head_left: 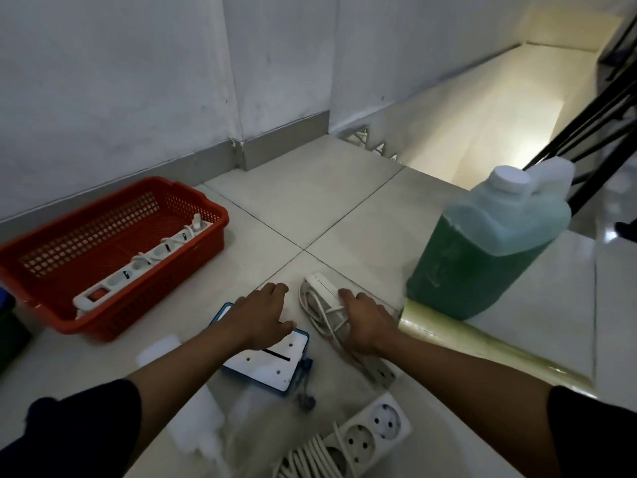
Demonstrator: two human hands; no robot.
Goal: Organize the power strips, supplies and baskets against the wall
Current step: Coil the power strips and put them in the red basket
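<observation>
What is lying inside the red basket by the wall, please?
The red basket holds one white power strip with its cord looped over it and a red switch at the near end. The near wall hides the floor under the strip.

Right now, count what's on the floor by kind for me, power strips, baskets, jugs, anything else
Power strips: 3, one in the red basket, one under the right hand at, one nearest the camera
Baskets: 1, the red basket
Jugs of green liquid: 1
Blue-edged white box: 1, the left hand resting on it
Total: 6
</observation>
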